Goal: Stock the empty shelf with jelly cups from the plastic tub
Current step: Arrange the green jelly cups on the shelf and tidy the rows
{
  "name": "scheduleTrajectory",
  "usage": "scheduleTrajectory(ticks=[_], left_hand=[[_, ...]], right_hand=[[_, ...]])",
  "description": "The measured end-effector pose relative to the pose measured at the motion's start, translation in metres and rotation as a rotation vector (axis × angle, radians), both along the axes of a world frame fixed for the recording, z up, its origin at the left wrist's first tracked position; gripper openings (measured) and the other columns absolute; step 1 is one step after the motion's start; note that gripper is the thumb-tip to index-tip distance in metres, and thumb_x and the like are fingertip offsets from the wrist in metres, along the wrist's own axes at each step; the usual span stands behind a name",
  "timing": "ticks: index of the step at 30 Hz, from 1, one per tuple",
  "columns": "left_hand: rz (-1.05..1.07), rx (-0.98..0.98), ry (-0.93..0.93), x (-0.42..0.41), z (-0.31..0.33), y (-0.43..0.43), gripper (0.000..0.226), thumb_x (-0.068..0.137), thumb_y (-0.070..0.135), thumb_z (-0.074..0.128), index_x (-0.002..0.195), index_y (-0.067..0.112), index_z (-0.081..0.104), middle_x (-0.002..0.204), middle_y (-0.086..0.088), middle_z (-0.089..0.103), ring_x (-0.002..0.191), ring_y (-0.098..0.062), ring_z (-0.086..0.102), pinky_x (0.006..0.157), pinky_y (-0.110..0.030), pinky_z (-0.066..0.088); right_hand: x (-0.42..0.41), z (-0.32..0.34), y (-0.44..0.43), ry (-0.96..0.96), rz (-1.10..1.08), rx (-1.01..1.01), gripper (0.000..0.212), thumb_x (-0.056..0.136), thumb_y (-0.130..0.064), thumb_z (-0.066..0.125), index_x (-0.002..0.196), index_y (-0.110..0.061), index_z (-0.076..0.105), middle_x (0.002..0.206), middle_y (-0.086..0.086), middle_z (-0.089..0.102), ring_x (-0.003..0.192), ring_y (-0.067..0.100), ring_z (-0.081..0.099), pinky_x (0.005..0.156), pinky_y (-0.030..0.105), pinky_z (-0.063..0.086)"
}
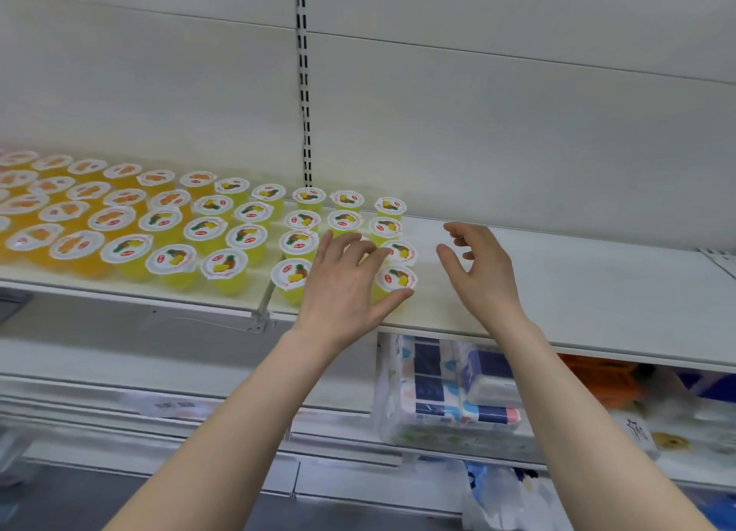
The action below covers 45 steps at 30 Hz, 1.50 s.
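Observation:
Rows of jelly cups with white lids stand on the white shelf (577, 291): orange ones (71, 247) at the left, yellow pineapple ones (247, 237) toward the middle. My left hand (342, 287) lies over the rightmost yellow cups, fingers spread, thumb against the front cup (396, 279); whether it grips a cup under the palm is hidden. My right hand (482, 267) hovers just right of that cup, fingers apart, holding nothing. The plastic tub is out of view.
The shelf's right half is bare. A slotted upright rail (304, 92) runs up the back wall. Below the shelf sit wrapped tissue packs (450, 391), an orange crate (605, 375) and other packaged goods at the right.

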<state>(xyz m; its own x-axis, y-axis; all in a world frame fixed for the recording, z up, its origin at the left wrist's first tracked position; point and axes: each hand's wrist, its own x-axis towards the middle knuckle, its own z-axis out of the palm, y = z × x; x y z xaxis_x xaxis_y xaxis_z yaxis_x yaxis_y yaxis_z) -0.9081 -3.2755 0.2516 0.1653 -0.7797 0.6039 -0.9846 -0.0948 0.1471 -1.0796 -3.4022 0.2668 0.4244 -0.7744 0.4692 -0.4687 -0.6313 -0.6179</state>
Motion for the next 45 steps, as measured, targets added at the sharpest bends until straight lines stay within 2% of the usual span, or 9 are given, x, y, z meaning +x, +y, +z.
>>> scheduleTrajectory(ticks=[2, 5, 8, 12, 16, 22, 30, 35, 45], left_hand=[[0.006, -0.059, 0.024, 0.008, 0.007, 0.0, 0.058, 0.088, 0.059, 0.049, 0.119, 0.014, 0.067, 0.113, -0.006, 0.065, 0.116, -0.031, 0.052, 0.104, -0.051, 0.038], [0.063, -0.106, 0.023, 0.026, 0.02, 0.005, 0.054, 0.092, 0.053, 0.046, 0.12, 0.011, 0.066, 0.113, -0.008, 0.065, 0.112, -0.032, 0.054, 0.098, -0.043, 0.044], [0.12, -0.121, -0.008, 0.046, 0.031, 0.017, 0.052, 0.093, 0.051, 0.047, 0.121, 0.011, 0.064, 0.115, -0.009, 0.064, 0.111, -0.033, 0.055, 0.097, -0.042, 0.044], [0.181, -0.126, -0.056, 0.076, 0.048, 0.041, 0.053, 0.094, 0.051, 0.045, 0.122, 0.01, 0.063, 0.115, -0.01, 0.064, 0.111, -0.033, 0.054, 0.098, -0.043, 0.044], [0.265, -0.127, -0.103, 0.113, 0.058, 0.08, 0.056, 0.094, 0.052, 0.043, 0.124, 0.009, 0.062, 0.116, -0.011, 0.063, 0.111, -0.034, 0.054, 0.098, -0.043, 0.042], [0.368, -0.078, -0.137, 0.18, 0.057, 0.17, 0.056, 0.093, 0.051, 0.043, 0.127, 0.01, 0.06, 0.12, -0.012, 0.062, 0.111, -0.034, 0.054, 0.097, -0.043, 0.042], [0.537, -0.055, -0.071, 0.272, 0.05, 0.274, 0.055, 0.092, 0.05, 0.045, 0.125, 0.011, 0.061, 0.116, -0.012, 0.062, 0.106, -0.033, 0.057, 0.094, -0.043, 0.046], [0.629, -0.04, -0.061, 0.31, 0.043, 0.335, 0.055, 0.09, 0.05, 0.047, 0.126, 0.011, 0.061, 0.116, -0.011, 0.063, 0.106, -0.032, 0.057, 0.095, -0.043, 0.046], [0.808, 0.03, 0.011, 0.387, 0.019, 0.5, 0.055, 0.091, 0.05, 0.046, 0.128, 0.011, 0.059, 0.119, -0.009, 0.06, 0.109, -0.03, 0.054, 0.097, -0.041, 0.044]], right_hand=[[0.003, 0.008, -0.002, 0.025, 0.018, -0.043, 0.034, 0.096, -0.029, 0.057, 0.128, -0.021, 0.058, 0.124, -0.007, 0.057, 0.109, 0.009, 0.055, 0.095, 0.034, 0.048], [0.012, 0.019, -0.005, 0.12, 0.05, -0.137, 0.037, 0.098, -0.029, 0.054, 0.133, -0.019, 0.054, 0.13, -0.002, 0.055, 0.118, 0.015, 0.052, 0.098, 0.029, 0.042], [0.028, 0.03, -0.002, 0.189, 0.102, -0.231, 0.04, 0.098, -0.03, 0.053, 0.136, -0.017, 0.052, 0.134, 0.003, 0.054, 0.123, 0.02, 0.048, 0.099, 0.028, 0.036], [0.062, 0.043, 0.013, 0.264, 0.18, -0.365, 0.045, 0.096, -0.034, 0.051, 0.136, -0.013, 0.052, 0.133, 0.009, 0.055, 0.12, 0.029, 0.049, 0.1, 0.039, 0.037], [0.107, 0.055, 0.044, 0.319, 0.252, -0.491, 0.054, 0.094, -0.043, 0.044, 0.135, -0.011, 0.053, 0.131, 0.012, 0.056, 0.117, 0.032, 0.053, 0.098, 0.041, 0.039], [0.195, 0.061, 0.118, 0.354, 0.418, -0.616, 0.057, 0.094, -0.046, 0.04, 0.136, -0.01, 0.051, 0.131, 0.012, 0.055, 0.118, 0.033, 0.053, 0.099, 0.044, 0.039], [0.309, 0.056, 0.211, 0.355, 0.572, -0.628, 0.059, 0.094, -0.048, 0.041, 0.14, -0.011, 0.048, 0.134, 0.011, 0.054, 0.123, 0.032, 0.05, 0.102, 0.047, 0.039], [0.373, 0.051, 0.261, 0.371, 0.69, -0.66, 0.06, 0.093, -0.047, 0.041, 0.139, -0.01, 0.049, 0.132, 0.014, 0.055, 0.12, 0.036, 0.052, 0.098, 0.049, 0.044], [0.5, 0.028, 0.407, 0.328, 0.921, -0.692, 0.06, 0.092, -0.046, 0.041, 0.137, -0.008, 0.049, 0.13, 0.014, 0.054, 0.114, 0.035, 0.051, 0.094, 0.045, 0.043]])
